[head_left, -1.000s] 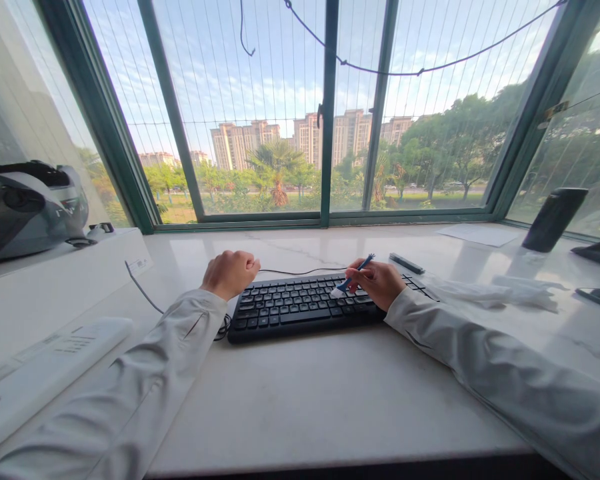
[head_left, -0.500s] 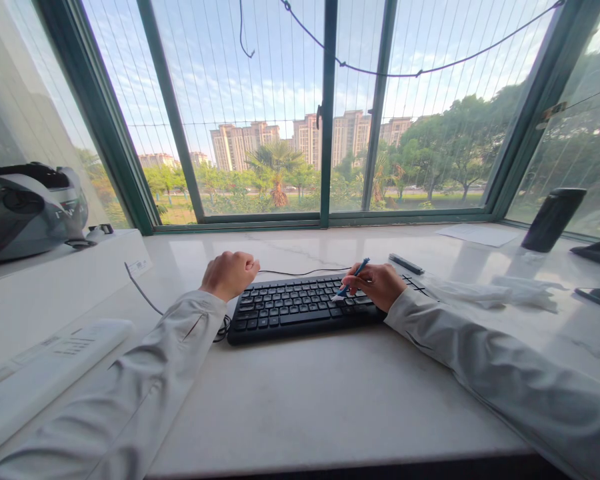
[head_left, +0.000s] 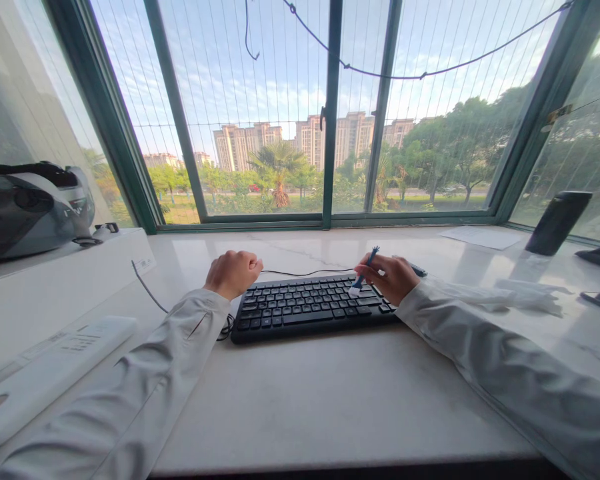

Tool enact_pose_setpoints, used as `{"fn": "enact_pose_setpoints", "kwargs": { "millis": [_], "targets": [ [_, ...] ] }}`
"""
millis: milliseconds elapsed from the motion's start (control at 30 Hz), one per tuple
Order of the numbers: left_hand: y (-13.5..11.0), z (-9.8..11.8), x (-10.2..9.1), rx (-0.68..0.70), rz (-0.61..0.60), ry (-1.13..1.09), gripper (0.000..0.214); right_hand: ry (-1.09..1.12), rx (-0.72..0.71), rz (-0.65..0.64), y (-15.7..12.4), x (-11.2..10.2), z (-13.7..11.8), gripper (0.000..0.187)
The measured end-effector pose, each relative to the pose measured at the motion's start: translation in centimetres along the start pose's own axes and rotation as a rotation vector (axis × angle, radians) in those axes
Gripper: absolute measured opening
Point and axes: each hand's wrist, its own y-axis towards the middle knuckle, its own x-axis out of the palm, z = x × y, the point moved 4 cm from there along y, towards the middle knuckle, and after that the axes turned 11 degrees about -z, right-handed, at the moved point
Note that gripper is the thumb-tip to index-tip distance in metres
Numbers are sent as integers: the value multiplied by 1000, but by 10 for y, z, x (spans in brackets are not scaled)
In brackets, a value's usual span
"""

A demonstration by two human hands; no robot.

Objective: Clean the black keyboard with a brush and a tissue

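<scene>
Fingers [head_left: 379, 268] of the right hand [head_left: 391, 279] pinched a slim blue-handled, white-bristled brush [head_left: 366, 267], bristles on the right-hand keys of the black plastic keyboard [head_left: 305, 310] at frame centre, while the left hand [head_left: 233, 273], curled shut, rested at its upper-left corner; brushing appeared under way, remainder indeterminable.

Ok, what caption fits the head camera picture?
Right hand holds a blue brush to a black keyboard; left hand rests at its corner.
</scene>
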Motion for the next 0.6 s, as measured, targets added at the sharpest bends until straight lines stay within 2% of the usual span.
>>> {"fn": "enact_pose_setpoints", "kwargs": {
  "millis": [133, 333, 467, 600],
  "targets": [
    [-1, 1, 0, -3, 5, 6, 40, 227, 40, -3, -1, 13, 5, 37],
    [-1, 2, 0, -6, -7, 12, 41, 399, 71, -72, 0, 27, 14, 41],
    [-1, 2, -1, -19, -2, 13, 41, 312, 41, -108, -1, 28, 13, 40],
    [-1, 2, 0, -14, -3, 17, 40, 172, -9, -86, -1, 24, 12, 43]
  ]
}}
